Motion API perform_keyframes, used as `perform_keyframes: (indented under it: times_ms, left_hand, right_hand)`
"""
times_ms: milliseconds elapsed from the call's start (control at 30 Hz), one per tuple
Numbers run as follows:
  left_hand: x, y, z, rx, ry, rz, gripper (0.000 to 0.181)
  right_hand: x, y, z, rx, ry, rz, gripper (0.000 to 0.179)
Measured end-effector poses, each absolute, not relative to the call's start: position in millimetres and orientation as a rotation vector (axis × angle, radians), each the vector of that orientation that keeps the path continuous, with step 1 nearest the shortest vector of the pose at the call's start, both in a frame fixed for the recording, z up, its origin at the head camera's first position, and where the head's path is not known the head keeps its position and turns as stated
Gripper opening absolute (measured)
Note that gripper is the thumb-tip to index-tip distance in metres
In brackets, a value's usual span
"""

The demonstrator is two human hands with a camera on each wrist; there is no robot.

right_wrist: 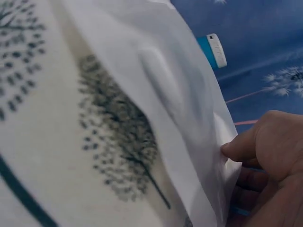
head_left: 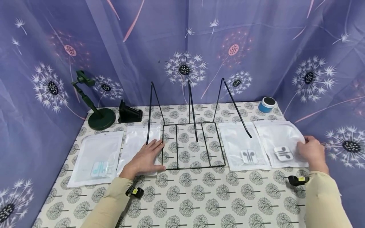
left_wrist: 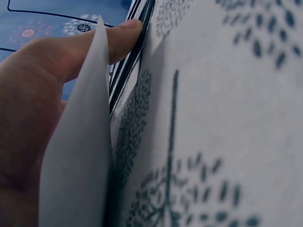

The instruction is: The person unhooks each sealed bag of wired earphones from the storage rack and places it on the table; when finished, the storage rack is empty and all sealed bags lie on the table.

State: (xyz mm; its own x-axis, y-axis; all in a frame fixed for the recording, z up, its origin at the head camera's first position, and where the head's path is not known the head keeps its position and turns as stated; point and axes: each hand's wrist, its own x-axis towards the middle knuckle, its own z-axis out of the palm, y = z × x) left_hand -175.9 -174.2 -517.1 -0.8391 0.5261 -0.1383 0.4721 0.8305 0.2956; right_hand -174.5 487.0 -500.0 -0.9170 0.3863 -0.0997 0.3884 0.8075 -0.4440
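Observation:
A black wire rack [head_left: 194, 167] with three tall bent prongs stands mid-table in the head view. My left hand [head_left: 145, 158] lies with fingers extended over a white zip pouch [head_left: 134, 133] at the rack's left side; the thumb tip is by the wire frame, and whatever that pouch contains is hidden. At the far right, my right hand [head_left: 312, 152] pinches the right edge of another white zip pouch [head_left: 273, 133], which holds cased earphones [head_left: 283, 153]. In the right wrist view, thumb and fingers grip that pouch's lifted edge [right_wrist: 222, 165].
Left lies a white pouch [head_left: 99, 148] with teal earphones; right of the rack, another pouch [head_left: 236, 139] with dark earphones sits under a prong. Behind are a dark green stand [head_left: 101, 119], a black holder [head_left: 129, 113] and a blue-white round container [head_left: 266, 104]. Curtains enclose the table.

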Motion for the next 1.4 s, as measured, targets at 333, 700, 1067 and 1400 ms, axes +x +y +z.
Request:
perform_keyframes:
  times_ms: [333, 700, 1067, 1400]
  left_hand:
    - [-177, -170, -516, 0.788, 2.805, 0.355, 0.106]
    - [-177, -169, -516, 0.791, 2.803, 0.371, 0.104]
    - [-186, -170, -521, 0.81, 2.816, 0.348, 0.104]
    - [-188, -171, -521, 0.828, 2.836, 0.456, 0.101]
  right_hand:
    - [-178, 476, -506, 0.571, 3.007, -0.512, 0.055]
    - [-181, 464, -518, 0.389, 3.011, -0.378, 0.07]
    - [-186, 452, -520, 0.412, 2.957, -0.448, 0.09]
    - [-193, 431, -506, 0.204, 3.074, -0.493, 0.086]
